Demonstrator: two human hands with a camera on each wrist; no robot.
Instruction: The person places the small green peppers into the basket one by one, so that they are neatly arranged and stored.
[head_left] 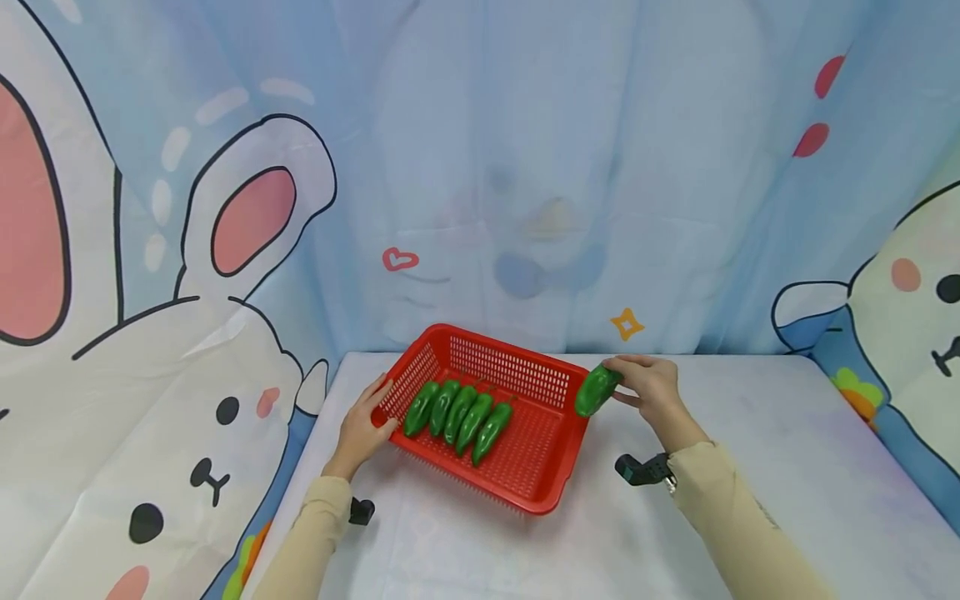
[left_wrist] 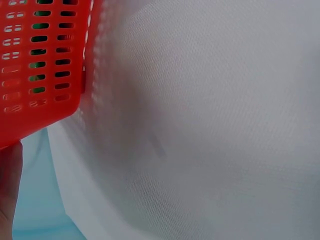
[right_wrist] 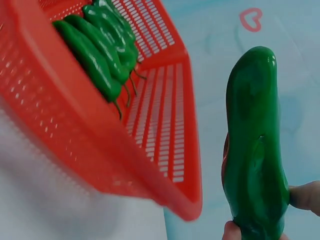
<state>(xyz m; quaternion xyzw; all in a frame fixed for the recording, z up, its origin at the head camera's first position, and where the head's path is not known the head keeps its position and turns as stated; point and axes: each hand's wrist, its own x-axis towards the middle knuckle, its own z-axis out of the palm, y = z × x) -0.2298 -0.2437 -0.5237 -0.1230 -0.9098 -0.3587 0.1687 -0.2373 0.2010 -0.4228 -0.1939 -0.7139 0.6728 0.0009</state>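
A red plastic basket [head_left: 536,467] with slotted walls sits on the table, and several green peppers [head_left: 467,419] lie side by side in its left half. My left hand [head_left: 361,432] grips the basket's left end, thumb at the rim; in the left wrist view only part of that hand [left_wrist: 9,192] shows below the red wall [left_wrist: 45,112]. Just above the right rim, my right hand [head_left: 651,392] holds one more green pepper [head_left: 597,391] by one end. Up close in the right wrist view, fingertips pinch this glossy pepper [right_wrist: 255,145] near its lower end, apart from the basket.
A white cloth covers the table [head_left: 750,467]. Behind it hangs a light blue curtain [head_left: 480,167] printed with cartoon figures, close to the table's back edge. Small black devices are strapped at both wrists, such as the right wrist camera [head_left: 641,470].
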